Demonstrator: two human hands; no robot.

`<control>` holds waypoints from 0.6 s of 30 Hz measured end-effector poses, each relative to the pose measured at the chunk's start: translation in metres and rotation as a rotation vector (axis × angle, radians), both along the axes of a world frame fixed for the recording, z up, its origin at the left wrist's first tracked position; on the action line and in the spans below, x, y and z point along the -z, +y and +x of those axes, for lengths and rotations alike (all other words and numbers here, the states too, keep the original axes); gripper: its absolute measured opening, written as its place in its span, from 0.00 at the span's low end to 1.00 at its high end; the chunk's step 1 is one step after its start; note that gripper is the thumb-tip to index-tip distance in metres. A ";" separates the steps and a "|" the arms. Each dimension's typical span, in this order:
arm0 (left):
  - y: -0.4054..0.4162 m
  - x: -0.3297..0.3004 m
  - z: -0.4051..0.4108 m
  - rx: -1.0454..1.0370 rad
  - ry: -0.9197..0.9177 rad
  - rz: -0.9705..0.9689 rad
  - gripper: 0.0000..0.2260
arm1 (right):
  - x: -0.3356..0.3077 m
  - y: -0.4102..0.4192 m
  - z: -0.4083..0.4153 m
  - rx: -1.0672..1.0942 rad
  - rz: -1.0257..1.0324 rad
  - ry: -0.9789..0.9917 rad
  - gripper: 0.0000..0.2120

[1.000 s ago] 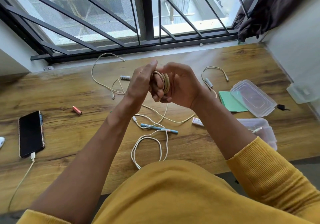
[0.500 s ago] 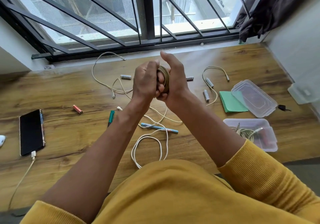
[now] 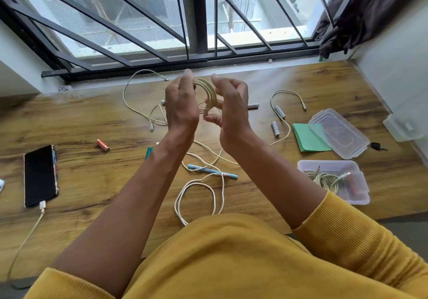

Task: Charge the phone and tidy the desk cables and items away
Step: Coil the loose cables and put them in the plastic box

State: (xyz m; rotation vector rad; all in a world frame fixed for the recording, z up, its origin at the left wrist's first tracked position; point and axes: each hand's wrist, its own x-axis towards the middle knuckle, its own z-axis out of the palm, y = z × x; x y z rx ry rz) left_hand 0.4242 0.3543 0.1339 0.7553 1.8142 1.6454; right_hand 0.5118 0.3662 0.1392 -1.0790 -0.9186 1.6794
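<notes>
A: Head view, near edge first: your yellow sleeves [image 3: 361, 247] fill the bottom, both forearms reach up over the desk [image 3: 92, 183].

B: Closest thing on the wood?

A: White cable [image 3: 196, 197] looped right in front of you, running up past a blue pen [image 3: 212, 171]. Green pen [image 3: 148, 153] pokes out beside your left forearm. Phone [image 3: 39, 176] lies far left, screen dark, charger plug [image 3: 42, 206] in its bottom end, cord [image 3: 23, 240] trailing off the near edge.

B: Right side?

A: Clear box [image 3: 333, 181] with a coiled cable inside, lid [image 3: 339, 133] off and lying beyond it, partly over a green pad [image 3: 305, 140]. Small black item [image 3: 374, 146] just right of the lid.

B: Hands?

A: Raised above mid-desk. Your left hand [image 3: 181, 104] has its fingers curled round one side of a beige coiled cable [image 3: 209, 92]. Your right hand [image 3: 231, 106] is curled too, thumb and fingers pinching the coil's lower end. Coil is upright between them, clear of the desk.

B: Further back?

A: Orange battery [image 3: 103, 145] left of centre, two grey batteries [image 3: 275, 128] right. Marker [image 3: 253, 106] shows behind your right hand. Loose beige cable [image 3: 139, 104] sprawls toward the window, a short one [image 3: 288, 96] arcs at right. Window bars [image 3: 196, 14] and a dark curtain [image 3: 361, 14] at the back.
</notes>
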 end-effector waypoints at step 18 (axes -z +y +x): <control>-0.004 0.006 -0.020 0.040 0.171 -0.217 0.20 | 0.025 0.020 0.013 0.245 0.985 -0.738 0.02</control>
